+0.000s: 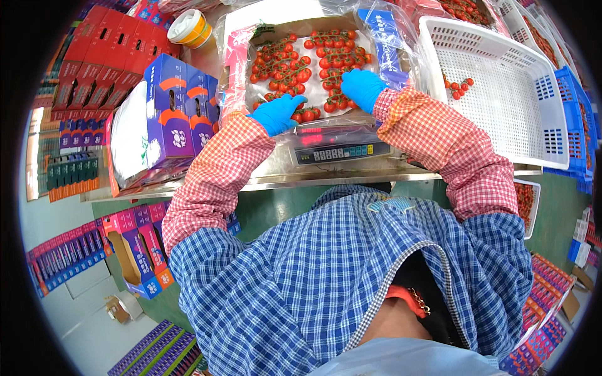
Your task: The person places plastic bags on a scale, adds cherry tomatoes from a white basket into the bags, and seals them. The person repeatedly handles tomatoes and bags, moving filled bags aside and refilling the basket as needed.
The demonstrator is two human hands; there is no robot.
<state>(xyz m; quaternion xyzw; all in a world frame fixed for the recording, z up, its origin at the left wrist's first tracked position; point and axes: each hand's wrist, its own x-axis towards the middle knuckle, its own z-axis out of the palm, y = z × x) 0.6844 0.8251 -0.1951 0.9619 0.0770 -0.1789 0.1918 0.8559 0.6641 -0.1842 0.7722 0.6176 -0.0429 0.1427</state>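
An open cardboard box [237, 61], with clear plastic film around it, stands on a digital scale [341, 152] with lit red digits. Two rows of cherry tomato trusses [282, 70] lie in it on white paper [314, 96]. My left hand [275, 115], in a blue glove, is at the box's near left corner. Its thumb and forefinger are spread around tomatoes of the nearest truss [308, 114]; whether they grip is unclear. My right hand [362, 88], also gloved in blue, has its bent fingers on a truss in the right row [331, 63], fingertips partly hidden.
To the right, a white perforated plastic crate [498, 113] holds one small tomato truss [457, 88]. Purple-blue carton boxes [171, 108] and red cartons [101, 56] stand left. A yellow-and-white tub [190, 29] sits behind. The steel table edge [301, 182] runs before me.
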